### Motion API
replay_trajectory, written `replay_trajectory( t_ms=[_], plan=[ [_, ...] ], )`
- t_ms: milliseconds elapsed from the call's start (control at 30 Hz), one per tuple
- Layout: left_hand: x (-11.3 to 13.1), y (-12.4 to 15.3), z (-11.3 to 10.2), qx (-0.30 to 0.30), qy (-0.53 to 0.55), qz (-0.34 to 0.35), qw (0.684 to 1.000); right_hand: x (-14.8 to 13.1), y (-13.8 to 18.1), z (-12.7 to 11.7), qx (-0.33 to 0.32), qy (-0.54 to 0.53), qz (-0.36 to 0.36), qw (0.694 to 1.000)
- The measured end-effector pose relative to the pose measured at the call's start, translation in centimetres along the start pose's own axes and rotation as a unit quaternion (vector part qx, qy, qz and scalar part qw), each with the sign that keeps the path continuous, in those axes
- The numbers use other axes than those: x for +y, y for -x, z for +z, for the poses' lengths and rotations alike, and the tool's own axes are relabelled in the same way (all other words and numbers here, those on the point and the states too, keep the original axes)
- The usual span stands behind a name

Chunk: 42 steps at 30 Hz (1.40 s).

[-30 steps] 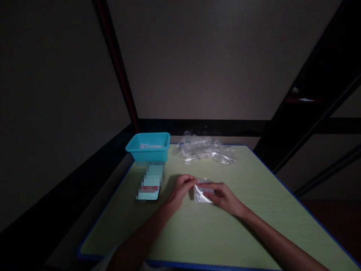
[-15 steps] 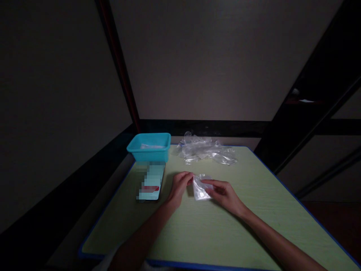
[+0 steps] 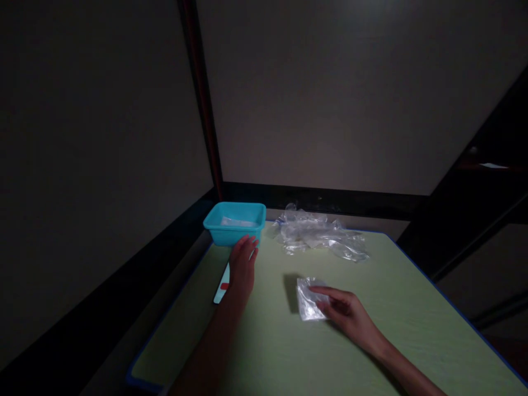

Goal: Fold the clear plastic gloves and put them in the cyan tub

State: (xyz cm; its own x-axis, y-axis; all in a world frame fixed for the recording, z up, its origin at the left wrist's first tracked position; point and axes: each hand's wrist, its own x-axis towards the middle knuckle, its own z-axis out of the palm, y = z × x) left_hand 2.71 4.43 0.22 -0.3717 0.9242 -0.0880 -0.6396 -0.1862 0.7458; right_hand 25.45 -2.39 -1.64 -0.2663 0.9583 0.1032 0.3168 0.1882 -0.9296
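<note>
My right hand (image 3: 348, 316) pinches a small, flat square of folded clear plastic (image 3: 308, 303) between thumb and fingers, just over the table. Whether the plastic is a bag or a glove I cannot make out. My left hand (image 3: 242, 267) is empty, its fingers stretched forward and slightly apart. It is above the phone (image 3: 221, 286), covering much of its lit screen, and its fingertips are in front of the turquoise basket (image 3: 234, 237). Inside the basket lies some whitish clear plastic (image 3: 237, 222).
A loose, crumpled heap of clear plastic (image 3: 317, 234) lies at the table's back edge, right of the basket. The pale green table (image 3: 272, 352) has a blue rim. Walls stand behind it and to the left, and a dark shelf (image 3: 490, 165) is at the right.
My left hand has let go of the folded plastic and moved left and forward, over the phone. My right hand still holds the plastic. The view has shifted a little to the left and up.
</note>
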Motion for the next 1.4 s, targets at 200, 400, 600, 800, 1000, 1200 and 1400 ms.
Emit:
replay_trajectory(
  t_ms=[200, 400, 600, 800, 1000, 1200, 1400],
  plan=[
    [1.1, -2.9, -1.9, 0.028, 0.064, -0.022, 0.997, 0.2, -0.2, -0.1, 0.007, 0.015, 0.009, 1.0],
    [1.4, -4.9, -2.4, 0.026, 0.09, -0.069, 0.993, -0.2, -0.3, -0.1, 0.019, 0.016, 0.019, 0.999],
    [1.5, -6.0, -1.8, 0.042, 0.109, -0.087, 0.989, -0.5, -0.4, -0.4, 0.023, 0.015, 0.026, 0.999],
    [1.7, -6.2, -1.6, 0.028, 0.113, -0.098, 0.988, -0.6, -0.3, -0.7, 0.029, 0.015, 0.015, 0.999],
    [1.7, -5.6, -0.9, 0.016, 0.099, -0.081, 0.992, -1.0, -0.2, -1.0, 0.035, 0.022, 0.008, 0.999],
    [2.2, -3.3, 0.9, 0.029, 0.063, -0.066, 0.995, -1.3, -0.3, -1.4, 0.046, 0.004, 0.006, 0.999],
    [2.4, 0.0, 1.6, 0.011, 0.014, -0.089, 0.996, -1.7, 0.2, -2.7, 0.089, -0.023, 0.01, 0.996]
  ],
)
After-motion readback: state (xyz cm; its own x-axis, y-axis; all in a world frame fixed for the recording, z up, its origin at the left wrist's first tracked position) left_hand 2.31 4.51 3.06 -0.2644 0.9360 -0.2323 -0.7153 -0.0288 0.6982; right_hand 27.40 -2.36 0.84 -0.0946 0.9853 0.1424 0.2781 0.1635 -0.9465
